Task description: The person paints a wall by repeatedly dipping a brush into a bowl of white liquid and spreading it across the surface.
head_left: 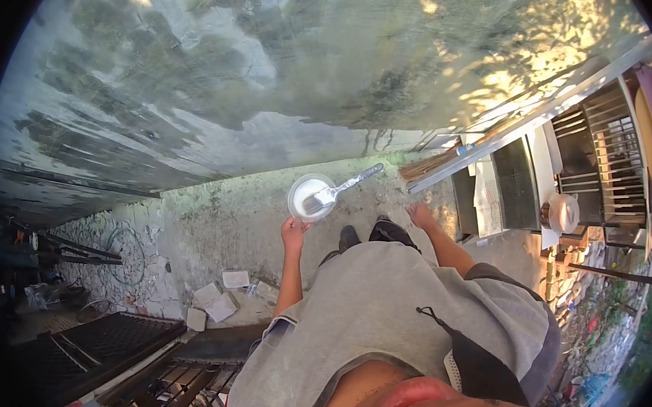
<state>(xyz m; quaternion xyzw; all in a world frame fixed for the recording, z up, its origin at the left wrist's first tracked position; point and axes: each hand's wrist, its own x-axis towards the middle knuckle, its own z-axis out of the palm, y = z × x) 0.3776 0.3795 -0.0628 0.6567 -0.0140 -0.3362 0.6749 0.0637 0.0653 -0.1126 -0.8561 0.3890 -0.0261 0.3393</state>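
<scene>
My left hand (292,232) is closed on the near rim of a round, translucent plastic tub (293,198). White paint (308,190) is inside the tub. Across the tub lies a paintbrush (328,195), its bristles down in the paint and its grey, paint-smeared handle sticking out past the rim to the upper right. My right hand (419,214) hangs low on the right, apart from the tub and brush. It holds nothing that I can see, and its fingers look loosely apart.
A wall (313,66) with patchy whitish and grey-green paint rises ahead. At right stand a straw broom (428,165) and a metal rack (602,147) with a clear container (563,212). White blocks (217,302) lie on the concrete floor (226,227) at left, near a dark metal grille (104,350).
</scene>
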